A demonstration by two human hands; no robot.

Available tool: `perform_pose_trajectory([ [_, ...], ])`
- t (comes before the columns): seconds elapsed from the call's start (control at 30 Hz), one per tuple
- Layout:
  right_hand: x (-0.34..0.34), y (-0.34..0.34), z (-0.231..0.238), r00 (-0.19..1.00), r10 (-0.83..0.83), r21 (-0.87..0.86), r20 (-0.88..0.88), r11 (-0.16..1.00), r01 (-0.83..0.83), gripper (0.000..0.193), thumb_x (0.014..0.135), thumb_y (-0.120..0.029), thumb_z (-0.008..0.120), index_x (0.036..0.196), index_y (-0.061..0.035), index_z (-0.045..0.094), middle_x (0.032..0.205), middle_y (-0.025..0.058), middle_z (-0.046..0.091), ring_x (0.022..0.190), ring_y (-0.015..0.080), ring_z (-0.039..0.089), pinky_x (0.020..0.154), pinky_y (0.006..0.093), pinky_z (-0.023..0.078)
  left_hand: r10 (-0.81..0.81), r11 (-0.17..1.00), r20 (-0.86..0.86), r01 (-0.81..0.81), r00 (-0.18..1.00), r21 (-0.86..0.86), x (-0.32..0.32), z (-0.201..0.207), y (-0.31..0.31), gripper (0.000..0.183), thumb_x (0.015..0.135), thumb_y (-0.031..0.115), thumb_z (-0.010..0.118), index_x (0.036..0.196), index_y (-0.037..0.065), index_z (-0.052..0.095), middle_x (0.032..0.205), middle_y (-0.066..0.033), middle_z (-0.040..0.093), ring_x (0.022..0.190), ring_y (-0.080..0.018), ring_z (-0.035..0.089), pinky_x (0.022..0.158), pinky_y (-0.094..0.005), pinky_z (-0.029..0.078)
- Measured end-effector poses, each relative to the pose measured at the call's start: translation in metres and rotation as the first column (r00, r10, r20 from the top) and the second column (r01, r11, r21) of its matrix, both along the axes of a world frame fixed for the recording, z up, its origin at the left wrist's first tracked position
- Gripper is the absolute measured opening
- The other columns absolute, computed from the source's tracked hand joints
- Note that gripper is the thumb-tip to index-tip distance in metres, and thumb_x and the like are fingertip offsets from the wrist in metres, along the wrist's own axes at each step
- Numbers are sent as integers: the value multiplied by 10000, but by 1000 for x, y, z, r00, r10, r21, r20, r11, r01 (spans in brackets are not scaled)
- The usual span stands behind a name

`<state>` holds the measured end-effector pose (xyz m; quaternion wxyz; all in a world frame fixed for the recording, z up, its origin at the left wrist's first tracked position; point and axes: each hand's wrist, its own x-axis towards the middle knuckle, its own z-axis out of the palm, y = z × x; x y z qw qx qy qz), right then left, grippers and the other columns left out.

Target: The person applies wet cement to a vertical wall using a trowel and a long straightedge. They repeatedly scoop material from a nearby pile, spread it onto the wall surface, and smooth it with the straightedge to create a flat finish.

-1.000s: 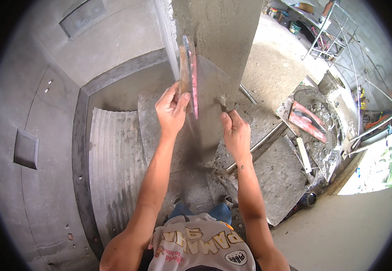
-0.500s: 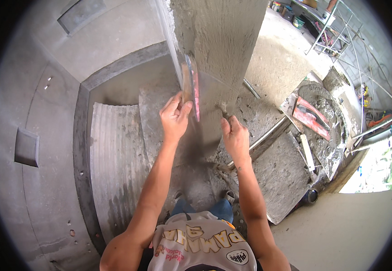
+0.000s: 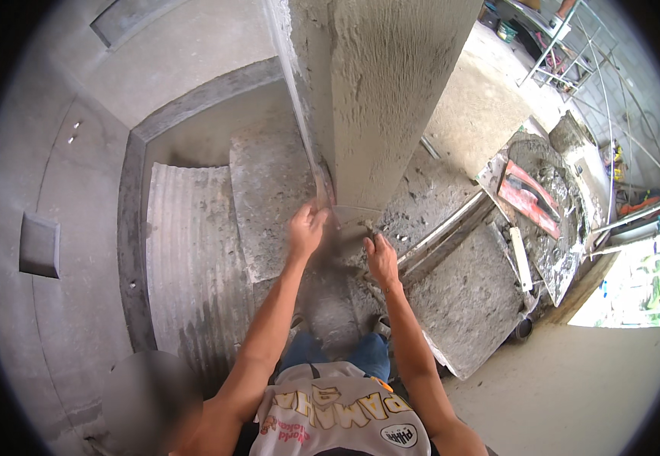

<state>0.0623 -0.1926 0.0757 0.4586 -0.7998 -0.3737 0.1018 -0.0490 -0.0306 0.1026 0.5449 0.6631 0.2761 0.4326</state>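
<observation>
My left hand (image 3: 307,228) is closed on a narrow, pink-edged plastering float, blurred by motion, at the lower left edge of the column (image 3: 390,91). Wet grey mortar with vertical streaks coats the column's face. Close by on the right, my right hand (image 3: 381,261) is curled round a small tool with a dark handle, held below the column's plastered face. Its working end is smeared with mortar, so its kind is unclear. The floor beneath both hands is dark and blurred.
To the right, a mortar-covered board (image 3: 573,251) carries a red float (image 3: 529,199) and a white-handled tool (image 3: 520,258). A corrugated sheet (image 3: 193,251) lies left. Metal scaffolding (image 3: 565,53) stands far right. A blurred grey shape (image 3: 151,403) is beside my left elbow.
Both hands have come down along the column, the left one also slightly right. The column reaches lower in view, and a blurred shape has appeared by my left elbow.
</observation>
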Motion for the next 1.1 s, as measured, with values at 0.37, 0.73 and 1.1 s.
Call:
perform_pose_trajectory([
  [0.37, -102, -98, -71, 926, -149, 22, -347, 986, 166, 383, 927, -346, 451, 858, 29, 492, 702, 129, 543, 653, 258, 515, 619, 378, 415, 59, 996, -420, -84, 906, -42, -128, -115, -27, 363, 840, 199, 651, 1092, -45, 556, 933, -137, 627, 841, -208, 604, 732, -321, 473],
  [0.73, -121, -187, -54, 927, -271, -133, -258, 961, 244, 331, 904, -295, 466, 751, -2, 459, 594, 100, 511, 555, 186, 521, 536, 331, 410, 1, 958, 232, -68, 973, 279, 1, 177, 2, 305, 853, 132, 645, 1101, -38, 593, 751, -4, 566, 634, -60, 475, 541, -221, 403],
  [1.1, -137, -206, -57, 882, -331, -170, -337, 942, 288, 348, 906, -300, 466, 721, -6, 473, 575, 76, 511, 542, 173, 494, 535, 329, 400, 226, 896, -56, -185, 972, 402, -5, 41, 13, 285, 831, 179, 652, 1045, -7, 619, 727, -114, 614, 623, -164, 588, 561, -298, 448],
])
